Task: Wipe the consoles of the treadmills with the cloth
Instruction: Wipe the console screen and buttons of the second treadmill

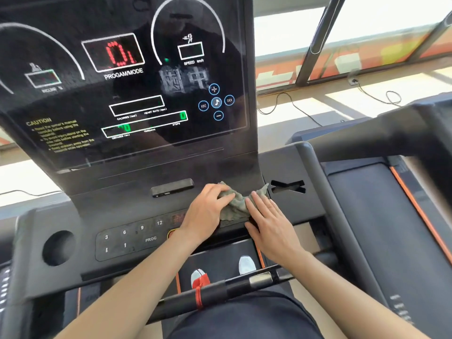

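Both hands meet on the bunched cloth, my left hand curling over it, my right hand pressing flat, with the smudged screen far and left.

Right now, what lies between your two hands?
The cloth, bunched on the console, touched by left hand and right hand; head view shows it.

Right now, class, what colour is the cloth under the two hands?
The cloth is grey-green, seen best in the head view.
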`<state>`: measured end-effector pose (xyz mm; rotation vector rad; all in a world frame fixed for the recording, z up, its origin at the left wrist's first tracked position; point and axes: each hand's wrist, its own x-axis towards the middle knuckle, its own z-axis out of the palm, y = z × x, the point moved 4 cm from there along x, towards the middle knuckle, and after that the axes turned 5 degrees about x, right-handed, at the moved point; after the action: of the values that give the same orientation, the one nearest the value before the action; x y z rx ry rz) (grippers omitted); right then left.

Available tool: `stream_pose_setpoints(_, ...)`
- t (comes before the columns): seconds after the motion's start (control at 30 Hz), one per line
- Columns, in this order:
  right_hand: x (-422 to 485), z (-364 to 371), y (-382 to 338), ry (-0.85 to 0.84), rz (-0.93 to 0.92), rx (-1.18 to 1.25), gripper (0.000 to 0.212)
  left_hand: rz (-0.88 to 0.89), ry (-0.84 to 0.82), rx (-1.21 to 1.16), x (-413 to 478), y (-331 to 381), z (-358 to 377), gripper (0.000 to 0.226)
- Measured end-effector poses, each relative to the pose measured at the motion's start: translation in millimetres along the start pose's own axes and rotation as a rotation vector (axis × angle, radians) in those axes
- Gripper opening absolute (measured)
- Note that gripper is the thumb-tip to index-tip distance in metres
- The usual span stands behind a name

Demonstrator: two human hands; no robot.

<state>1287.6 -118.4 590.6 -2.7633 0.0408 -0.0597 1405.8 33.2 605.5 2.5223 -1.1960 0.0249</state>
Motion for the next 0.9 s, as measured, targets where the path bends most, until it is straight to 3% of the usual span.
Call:
stream_pose_setpoints(0.17, 41, -4, 16, -0.067, 0.117, -0.026, 0.063, -0.002, 0.025, 0.084, 24, 5, -2, 0.041)
stream_pose_setpoints(0.4, 71, -20, 37, -0.095, 0.097, 0.003, 0.064, 0.028, -0.004, 0.167, 47, 9, -1, 0.058)
stream_pose_setpoints(0.67, -6, -12, 31, -0.136, 0.023, -0.031, 0.06, 0.067, -0.188, 0.087, -10, 37, 14, 0.071)
stream_pose_setpoints(0.9, -58, -3, 15, -0.163, 0.024, -0.077, 0.06, 0.046, -0.226, 0.112, -68, 77, 17, 0.079)
